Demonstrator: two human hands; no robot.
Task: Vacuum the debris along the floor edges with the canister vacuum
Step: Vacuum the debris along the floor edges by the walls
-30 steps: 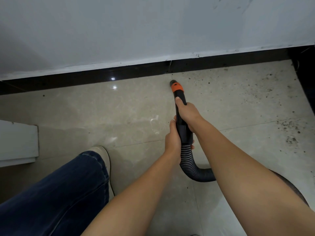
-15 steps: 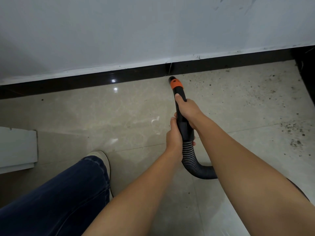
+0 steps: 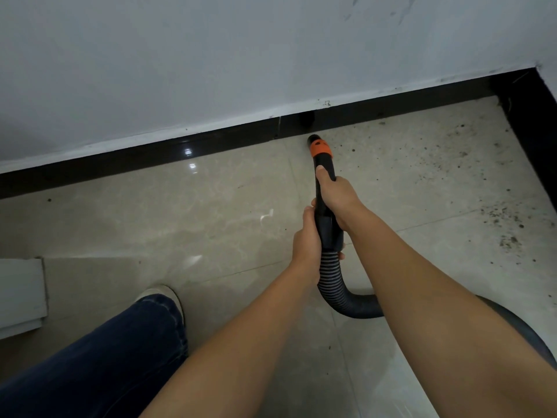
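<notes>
Two bare hands are wrapped around the black plastic vacuum wand with an orange collar (image 3: 324, 188), which points toward 12 o'clock. The right hand (image 3: 336, 196) is seen clenched round the upper part of the wand, its thumb laid along the tube just below the orange collar. The left hand (image 3: 306, 244) is seen grasping the lower, thicker end of the wand, where the ribbed black flexible hose (image 3: 334, 289) is joined. From there the hose is curved down and toward 3 o'clock, where it is hidden behind the right forearm. The wand's open tip is held just beside the glossy black skirting strip (image 3: 211, 143), close above the beige polished floor tiles (image 3: 180, 212); whether the tip is touching the floor cannot be told. Dark specks of debris (image 3: 500, 218) are scattered over the tiles at 2 to 3 o'clock of the tip, well apart from it, with a few specks nearer at 3 o'clock. A pale grey painted wall (image 3: 211, 55) is seen above the skirting. At 8 o'clock a leg in dark blue jeans (image 3: 99, 357) and a light-coloured shoe (image 3: 162, 294) are placed on the tiles, and a flat white board (image 3: 21, 294) lies at 9 o'clock by the frame edge.
</notes>
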